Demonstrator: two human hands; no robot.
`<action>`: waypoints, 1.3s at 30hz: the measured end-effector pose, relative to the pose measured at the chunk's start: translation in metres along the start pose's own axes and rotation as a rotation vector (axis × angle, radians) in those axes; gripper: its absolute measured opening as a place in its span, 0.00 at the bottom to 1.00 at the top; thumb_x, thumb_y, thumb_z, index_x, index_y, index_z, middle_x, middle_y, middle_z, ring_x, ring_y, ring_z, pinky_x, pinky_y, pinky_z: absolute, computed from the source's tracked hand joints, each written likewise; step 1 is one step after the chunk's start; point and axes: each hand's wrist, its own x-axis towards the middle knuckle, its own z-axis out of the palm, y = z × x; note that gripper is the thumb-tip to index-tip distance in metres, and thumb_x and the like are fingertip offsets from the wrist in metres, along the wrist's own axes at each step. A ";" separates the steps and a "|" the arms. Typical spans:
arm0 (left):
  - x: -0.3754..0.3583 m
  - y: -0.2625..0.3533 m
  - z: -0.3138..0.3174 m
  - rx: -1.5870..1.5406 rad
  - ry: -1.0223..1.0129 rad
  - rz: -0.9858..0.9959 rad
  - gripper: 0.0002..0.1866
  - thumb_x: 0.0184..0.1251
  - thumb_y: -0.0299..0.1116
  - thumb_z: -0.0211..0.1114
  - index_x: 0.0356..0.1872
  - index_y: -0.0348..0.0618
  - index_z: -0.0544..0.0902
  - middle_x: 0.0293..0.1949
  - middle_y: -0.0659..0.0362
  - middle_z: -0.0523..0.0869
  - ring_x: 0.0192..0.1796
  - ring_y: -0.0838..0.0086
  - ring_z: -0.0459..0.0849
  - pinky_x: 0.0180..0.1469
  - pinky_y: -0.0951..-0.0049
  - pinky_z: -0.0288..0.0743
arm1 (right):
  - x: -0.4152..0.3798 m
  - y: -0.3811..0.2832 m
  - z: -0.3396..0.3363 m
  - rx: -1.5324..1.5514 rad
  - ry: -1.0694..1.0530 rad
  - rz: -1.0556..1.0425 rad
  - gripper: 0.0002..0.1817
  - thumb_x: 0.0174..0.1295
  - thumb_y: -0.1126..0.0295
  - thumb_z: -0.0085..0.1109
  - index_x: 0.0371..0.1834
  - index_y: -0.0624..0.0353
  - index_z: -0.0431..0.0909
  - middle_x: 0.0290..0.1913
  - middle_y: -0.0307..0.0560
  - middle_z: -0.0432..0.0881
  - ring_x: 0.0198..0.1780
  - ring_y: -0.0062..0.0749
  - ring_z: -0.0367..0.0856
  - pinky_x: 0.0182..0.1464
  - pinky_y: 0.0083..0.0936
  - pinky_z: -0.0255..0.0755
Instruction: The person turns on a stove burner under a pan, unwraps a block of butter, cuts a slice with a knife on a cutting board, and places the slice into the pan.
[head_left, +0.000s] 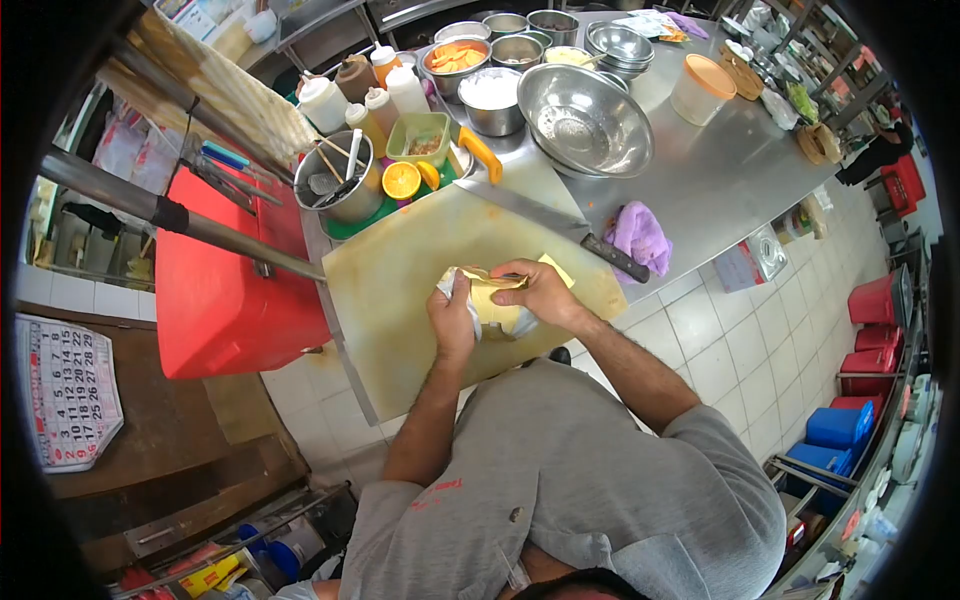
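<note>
Over the cutting board, my left hand is closed on a pale yellow block of cheese partly covered by a whitish wrapper. My right hand pinches the top edge of the cheese from the other side, fingers bent over it. A flat yellow piece, which looks like a cheese slice, lies on the board just beyond my right hand. Farther up, a large knife with a dark handle rests across the board's edge, close to a purple cloth. Another knife's yellow handle is beyond its blade.
A large steel bowl, a bowl of white food and a bowl of orange slices stand behind the board. Squeeze bottles, a utensil pot and a cut orange are at back left. A red bin stands left.
</note>
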 end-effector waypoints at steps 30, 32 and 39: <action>0.011 -0.040 -0.013 0.313 0.052 0.405 0.10 0.59 0.19 0.61 0.32 0.41 0.68 0.45 0.55 0.75 0.43 0.76 0.77 0.46 0.75 0.73 | -0.007 0.039 0.012 -0.280 0.396 -0.170 0.16 0.55 0.75 0.62 0.48 0.65 0.77 0.46 0.48 0.73 0.41 0.29 0.74 0.41 0.22 0.71; 0.008 -0.035 -0.009 0.496 0.077 0.445 0.07 0.61 0.19 0.59 0.38 0.38 0.72 0.46 0.54 0.77 0.43 0.74 0.78 0.48 0.74 0.73 | -0.008 0.039 0.003 0.290 0.205 0.249 0.20 0.58 0.75 0.60 0.55 0.66 0.72 0.43 0.46 0.76 0.37 0.24 0.75 0.38 0.21 0.72; 0.009 -0.044 -0.010 0.882 -0.036 0.451 0.14 0.66 0.30 0.56 0.50 0.35 0.75 0.53 0.47 0.74 0.53 0.58 0.74 0.56 0.63 0.68 | -0.013 0.037 0.022 0.077 0.142 0.074 0.17 0.64 0.74 0.53 0.56 0.64 0.72 0.37 0.41 0.77 0.33 0.22 0.75 0.36 0.22 0.73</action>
